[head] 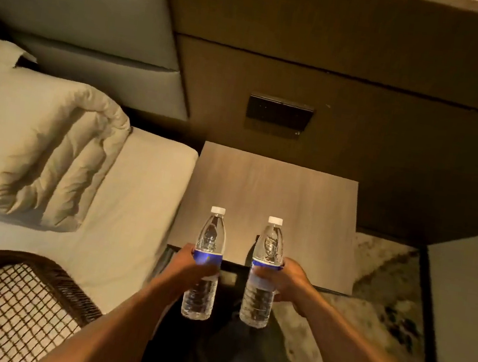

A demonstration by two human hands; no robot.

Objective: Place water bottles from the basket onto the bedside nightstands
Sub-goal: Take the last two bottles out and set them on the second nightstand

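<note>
Water bottles, two: left bottle [205,263] and right bottle [263,272], both being carried upright, white caps up, side by side but apart, hovering at the near edge of the nightstand bench [275,197]. Not yet resting on the wood; bases hanging below and in front of the front edge, over the dark gap and patterned carpet [381,287].

Gripping around the blue label band at mid-body, probably for balance: keeping the weight centred and the clear lower halves free for setting down flat. Keeping vertical also suiting a direct lowering onto the surface without re-gripping.

Left hand [190,265] wrapping closed around the left bottle from the left side, fingers curling across the label front. Right hand [285,279] wrapping closed around the right bottle from the right side, thumb and fingers meeting over the label. Both forearms extending forward, converging slightly, wrists near level.

Wicker basket [3,301] sitting on the bed [138,198] at lower left, its contents not being visible here. Pillow [38,148] lying farther up the bed, against the padded headboard [81,8]. Dark switch panel [280,113] sitting on the wall panel above the bench.

Judging the step in hand: bringing the bottles forward and upward over the bench top before lowering. Requiring lift first, since the bases appear lower than the surface.
</note>
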